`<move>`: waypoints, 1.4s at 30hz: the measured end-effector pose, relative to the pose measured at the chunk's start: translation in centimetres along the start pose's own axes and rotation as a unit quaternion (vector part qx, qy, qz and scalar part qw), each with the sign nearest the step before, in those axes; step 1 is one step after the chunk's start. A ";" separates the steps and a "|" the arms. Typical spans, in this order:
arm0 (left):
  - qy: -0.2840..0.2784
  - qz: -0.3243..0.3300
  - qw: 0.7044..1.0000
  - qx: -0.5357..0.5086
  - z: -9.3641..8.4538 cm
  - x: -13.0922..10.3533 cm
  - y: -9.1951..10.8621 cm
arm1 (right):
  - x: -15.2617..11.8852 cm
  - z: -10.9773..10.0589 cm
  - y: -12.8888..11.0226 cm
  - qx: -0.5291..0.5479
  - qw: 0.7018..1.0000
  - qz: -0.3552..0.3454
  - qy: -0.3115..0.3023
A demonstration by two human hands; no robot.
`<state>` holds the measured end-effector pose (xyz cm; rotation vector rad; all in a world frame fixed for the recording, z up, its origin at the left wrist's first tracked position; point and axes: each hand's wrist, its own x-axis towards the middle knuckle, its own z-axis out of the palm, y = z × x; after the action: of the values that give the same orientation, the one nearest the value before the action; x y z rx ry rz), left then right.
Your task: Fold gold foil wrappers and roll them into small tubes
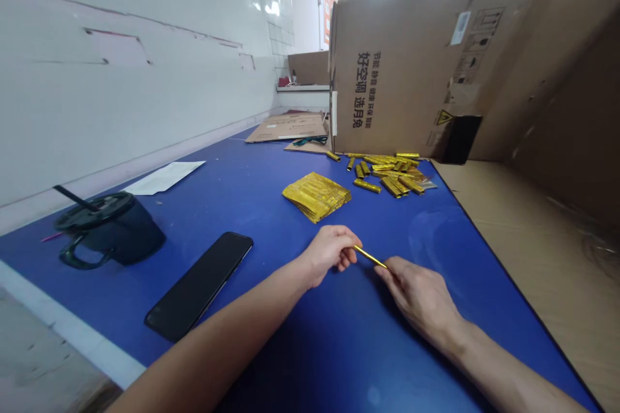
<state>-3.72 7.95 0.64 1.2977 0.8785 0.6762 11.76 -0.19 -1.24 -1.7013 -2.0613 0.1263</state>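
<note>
Between my two hands is a thin gold piece (371, 256), seen edge-on; it looks like one of the flat foil pieces, though its exact kind is unclear. The fingers of my left hand (330, 249) pinch its far left end. At its near right end, my right hand (420, 292) grips it between thumb and fingers. Just beyond my left hand lies a stack of flat gold foil pieces (317, 196) on the blue table (310, 361). A loose pile of small gold foil tubes (394, 186) sits farther back to the right.
A black phone (199, 284) and a dark lidded mug (111, 229) with a straw stand left. White paper (165, 177) lies near the wall. A large cardboard box (407, 77) rises behind the pile, and flat cardboard (288, 126) lies at the back.
</note>
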 end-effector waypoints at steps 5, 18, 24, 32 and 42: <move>0.010 0.117 0.989 0.093 0.2 -0.1 -0.2 | 0.3 -0.7 0.1 0.112 0.992 0.063 0.000; -0.025 0.188 0.951 0.245 1.5 -1.4 -1.1 | 0.1 -0.2 0.0 0.148 0.988 -0.034 0.008; 0.057 0.189 0.956 0.216 0.4 -0.3 -0.9 | 0.2 -0.3 0.4 0.072 0.997 -0.012 0.012; 0.027 0.190 0.930 0.314 0.4 -0.6 -0.1 | 0.1 0.0 0.9 -0.001 0.999 -0.044 0.004; -0.072 0.309 0.693 0.647 1.4 -2.4 0.4 | -0.1 0.2 0.6 -0.017 0.993 -0.104 -0.050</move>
<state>-3.75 5.28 1.45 2.9892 0.7358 0.3653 12.26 -0.06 -1.61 -1.5148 -2.3117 0.1124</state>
